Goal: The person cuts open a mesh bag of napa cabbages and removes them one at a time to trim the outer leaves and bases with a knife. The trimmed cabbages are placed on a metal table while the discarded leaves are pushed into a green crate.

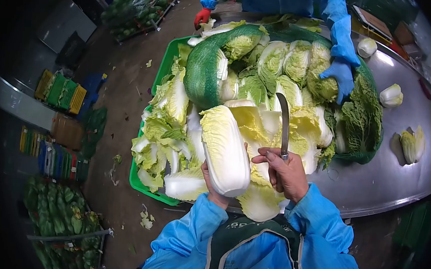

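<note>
A pale napa cabbage [226,153] with its white base toward me rests in my left hand [215,187], whose fingers wrap around it from below and behind. My right hand [287,175] grips the handle of a curved knife [284,122], its blade pointing up and away from me. The knife stands apart from the cabbage, to its right. Beneath both hands lie loose yellow-white leaves [258,202]. Just beyond, a green mesh bag [202,76] lies open around several whole napa cabbages [273,61].
A green crate [135,171] full of trimmed leaves is at left. Opposite, a co-worker's blue-gloved hand [339,78] touches a cabbage; their red-gloved hand [202,17] is at far left. Small cabbages [391,96] sit on the metal table [366,190]. Bagged cabbages [62,214] stand lower left.
</note>
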The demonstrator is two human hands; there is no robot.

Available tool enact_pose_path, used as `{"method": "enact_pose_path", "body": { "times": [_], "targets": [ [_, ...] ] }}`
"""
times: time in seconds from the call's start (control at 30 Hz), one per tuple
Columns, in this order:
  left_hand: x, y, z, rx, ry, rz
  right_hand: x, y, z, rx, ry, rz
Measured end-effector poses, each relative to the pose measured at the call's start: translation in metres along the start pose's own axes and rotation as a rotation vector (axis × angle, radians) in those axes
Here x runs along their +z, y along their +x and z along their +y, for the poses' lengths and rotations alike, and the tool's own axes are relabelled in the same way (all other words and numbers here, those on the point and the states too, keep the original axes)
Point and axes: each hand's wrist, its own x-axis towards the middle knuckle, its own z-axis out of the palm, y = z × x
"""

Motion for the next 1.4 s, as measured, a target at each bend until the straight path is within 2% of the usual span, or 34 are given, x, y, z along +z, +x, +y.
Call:
{"method": "enact_pose_path", "body": {
  "times": [0.07,0.13,0.17,0.23,0.27,0.3,0.4,0.53,0.6,0.63,0.7,0.73,0.77,0.8,0.83,0.9,0.97,1.0,1.03,1.07,1.1,1.13,1.17,1.2,1.23,1.27,1.3,1.37,1.4],
  "targets": [
    [0.007,0.0,0.004,0.001,0.02,0.007,0.0,0.001,-0.002,-0.01,-0.008,0.014],
    [0.004,-0.007,0.014,0.196,0.373,0.174,-0.001,0.001,-0.004,-0.005,-0.031,0.049],
    [0.005,-0.009,0.017,0.188,0.376,0.172,0.0,0.007,0.004,-0.009,-0.027,0.056],
    [0.007,-0.011,0.018,0.112,0.543,0.059,0.01,0.022,0.027,-0.423,-0.353,0.069],
    [0.006,-0.013,0.015,0.096,0.634,0.147,0.019,0.013,0.007,-0.158,-0.175,0.022],
    [0.007,-0.012,0.011,0.089,0.633,0.139,0.02,0.014,0.011,-0.163,-0.177,0.029],
    [0.006,-0.005,-0.004,0.084,0.524,0.151,0.015,0.02,0.037,-0.355,-0.196,0.182],
    [0.003,0.002,-0.022,0.163,0.556,0.204,0.0,0.03,0.047,-0.409,-0.327,0.323],
    [-0.008,0.006,-0.022,0.212,0.463,0.235,-0.019,0.042,0.057,-0.218,-0.109,0.475],
    [-0.012,0.01,-0.02,0.202,0.469,0.235,-0.042,0.055,0.082,-0.262,0.151,0.508],
    [-0.017,0.016,-0.015,0.076,0.187,-0.104,-0.067,0.035,0.063,-0.161,0.323,0.584],
    [0.009,0.012,-0.022,0.112,0.039,0.009,-0.08,0.021,0.057,-0.169,0.14,0.603],
    [0.008,0.018,-0.021,0.119,0.042,0.016,-0.104,0.01,0.059,-0.28,-0.154,0.573],
    [0.006,0.025,-0.019,0.013,-0.163,-0.103,-0.126,0.0,0.061,-0.391,-0.442,0.536],
    [0.006,0.032,-0.019,-0.101,-0.367,-0.223,-0.141,-0.014,0.056,-0.326,-0.396,0.611],
    [0.017,0.043,-0.03,-0.138,-0.373,-0.221,-0.15,-0.044,0.034,-0.262,-0.345,0.706],
    [0.033,0.052,-0.055,-0.146,-0.326,-0.159,-0.156,-0.072,0.016,-0.223,-0.113,0.731],
    [0.025,0.059,-0.06,-0.144,-0.208,-0.133,-0.16,-0.076,0.025,-0.233,-0.015,0.676],
    [0.015,0.07,-0.066,-0.177,-0.099,-0.124,-0.153,-0.085,0.016,-0.199,-0.068,0.588],
    [0.012,0.076,-0.082,-0.235,-0.09,-0.094,-0.146,-0.086,0.02,-0.144,-0.242,0.604],
    [0.011,0.084,-0.102,-0.303,-0.08,-0.068,-0.138,-0.094,0.014,-0.074,-0.209,0.572],
    [0.026,0.092,-0.125,-0.374,0.12,-0.152,-0.141,-0.102,0.025,-0.212,-0.102,0.438],
    [0.039,0.099,-0.148,-0.41,0.324,-0.251,-0.141,-0.104,0.032,-0.246,0.255,0.345],
    [0.036,0.106,-0.176,-0.486,0.305,-0.275,-0.151,-0.103,0.049,-0.4,0.215,0.355],
    [0.034,0.109,-0.2,-0.471,0.509,-0.164,-0.164,-0.102,0.061,-0.541,0.17,0.339],
    [0.034,0.111,-0.222,-0.432,0.719,-0.055,-0.172,-0.11,0.057,-0.575,0.275,0.426],
    [0.039,0.115,-0.251,-0.524,0.78,-0.013,-0.188,-0.122,0.059,-0.591,0.27,0.446],
    [0.025,0.135,-0.314,-0.534,0.997,-0.082,-0.234,-0.151,0.072,-0.246,0.408,0.661],
    [0.029,0.145,-0.342,-0.615,1.015,-0.182,-0.256,-0.156,0.081,-0.338,0.565,0.66]
  ]
}}
